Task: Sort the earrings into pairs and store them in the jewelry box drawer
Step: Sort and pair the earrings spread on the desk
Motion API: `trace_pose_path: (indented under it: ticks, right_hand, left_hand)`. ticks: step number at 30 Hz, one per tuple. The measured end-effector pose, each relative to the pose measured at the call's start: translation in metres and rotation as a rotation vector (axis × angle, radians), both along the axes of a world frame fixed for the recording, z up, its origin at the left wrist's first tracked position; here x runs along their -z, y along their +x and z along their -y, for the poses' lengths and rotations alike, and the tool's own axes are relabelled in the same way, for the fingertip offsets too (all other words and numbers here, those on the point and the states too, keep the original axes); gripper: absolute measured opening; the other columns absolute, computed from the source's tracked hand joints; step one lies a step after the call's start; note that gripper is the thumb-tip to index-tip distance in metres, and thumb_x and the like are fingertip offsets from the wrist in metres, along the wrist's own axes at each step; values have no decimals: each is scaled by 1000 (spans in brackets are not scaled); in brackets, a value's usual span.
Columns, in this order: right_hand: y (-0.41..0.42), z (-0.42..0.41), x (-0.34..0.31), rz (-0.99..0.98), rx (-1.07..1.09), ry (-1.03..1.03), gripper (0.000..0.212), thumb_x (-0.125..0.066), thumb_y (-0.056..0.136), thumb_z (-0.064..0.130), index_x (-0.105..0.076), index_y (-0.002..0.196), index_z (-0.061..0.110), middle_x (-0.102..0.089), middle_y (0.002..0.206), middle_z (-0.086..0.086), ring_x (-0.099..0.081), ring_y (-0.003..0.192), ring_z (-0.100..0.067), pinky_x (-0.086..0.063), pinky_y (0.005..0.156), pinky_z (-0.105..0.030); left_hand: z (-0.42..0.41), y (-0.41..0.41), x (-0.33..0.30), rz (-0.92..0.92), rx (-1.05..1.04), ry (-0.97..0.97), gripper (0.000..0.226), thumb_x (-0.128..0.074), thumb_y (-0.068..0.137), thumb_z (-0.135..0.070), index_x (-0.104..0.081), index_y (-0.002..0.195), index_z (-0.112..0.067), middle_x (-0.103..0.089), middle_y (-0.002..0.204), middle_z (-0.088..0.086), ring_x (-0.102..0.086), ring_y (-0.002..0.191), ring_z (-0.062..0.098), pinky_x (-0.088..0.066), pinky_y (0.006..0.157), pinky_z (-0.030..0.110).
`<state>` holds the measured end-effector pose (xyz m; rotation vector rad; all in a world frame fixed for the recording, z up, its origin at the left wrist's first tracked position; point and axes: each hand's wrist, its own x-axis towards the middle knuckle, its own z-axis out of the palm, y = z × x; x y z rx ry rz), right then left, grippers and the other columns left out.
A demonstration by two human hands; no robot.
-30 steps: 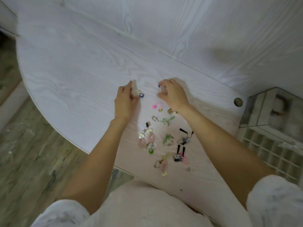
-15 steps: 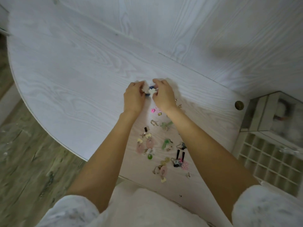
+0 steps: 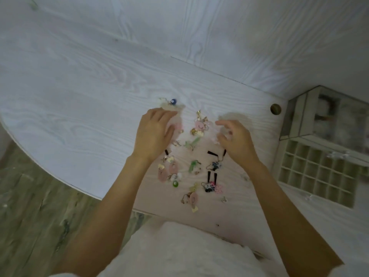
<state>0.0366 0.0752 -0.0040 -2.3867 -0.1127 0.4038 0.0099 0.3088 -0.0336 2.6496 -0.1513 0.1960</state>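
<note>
On the near part of the pale wood-grain tabletop [image 3: 83,108], a loose scatter of small coloured earrings [image 3: 191,168] runs in a strip away from the person, its long axis pointing from the body toward the far edge, pinks, greens and black tassels mixed and unpaired. Both hands sit at the far end of that strip, one on each side. The left hand [image 3: 154,132] lies flat-ish with fingers relaxed over a pink piece; whether it pinches anything I cannot tell. The right hand [image 3: 233,138] has its fingers curled inward, apparently around something pale and translucent (blurred, so uncertain). Just beyond the left fingertips lies a small white flower earring with a blue bead [image 3: 169,102], nearer the left hand. Well off to the right stands the mirrored jewelry box [image 3: 299,116] with its gridded drawer [image 3: 319,174] pulled open, so the right hand is nearer for storing.

Half a second ago the hands met at the white piece; now they are apart, and it rests on the table.
</note>
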Motion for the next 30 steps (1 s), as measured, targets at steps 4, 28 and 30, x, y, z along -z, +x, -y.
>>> trace_pose_path:
  ticks: [4, 28, 30]
  right_hand:
    - [-9, 11, 11, -26, 12, -30, 28, -58, 87, 10, -62, 115, 13, -62, 117, -7, -55, 107, -19, -42, 91, -28]
    - [-40, -29, 32, 282, -126, -251, 7, -62, 83, 16, -63, 85, 10, -62, 90, -7, -51, 90, -28, -38, 76, -36]
    - [-45, -25, 30, 258, -75, -194, 6, -61, 83, 14, -62, 88, 10, -61, 95, -8, -50, 93, -26, -41, 79, -35]
  left_hand:
    - [26, 19, -5, -150, 62, -52, 36, -55, 90, -19, -55, 125, -13, -64, 115, 10, -53, 108, 30, -42, 91, 39]
    - [5, -115, -10, -411, -154, -121, 37, -70, 80, -27, -59, 112, -11, -59, 101, 8, -59, 83, 24, -46, 71, 30]
    - [10, -118, -5, -405, -183, -125, 35, -68, 83, -25, -59, 113, -10, -59, 101, 11, -60, 83, 27, -50, 72, 35]
